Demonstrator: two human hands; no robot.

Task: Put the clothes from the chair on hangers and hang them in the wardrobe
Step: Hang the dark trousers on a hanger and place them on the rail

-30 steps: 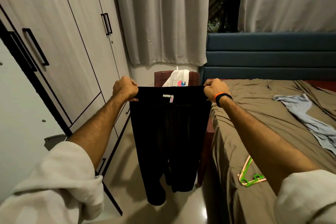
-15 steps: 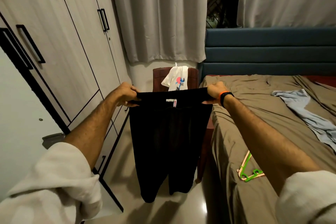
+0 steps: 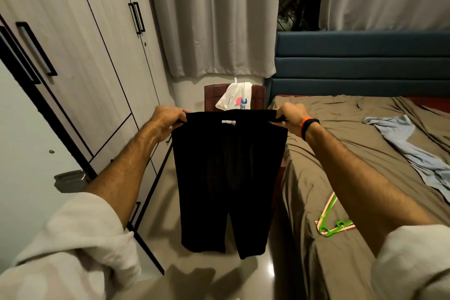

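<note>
From the head view, I have the black trousers spread at centre frame, my left hand gripping one end of the waistband and my right hand gripping the other, so the legs hang straight and clear of the floor. I judge that squares them up for folding over a hanger. The hangers lie on the bed at lower right. A white shirt is draped on the chair just behind. The wardrobe fills the left of the frame.
</note>
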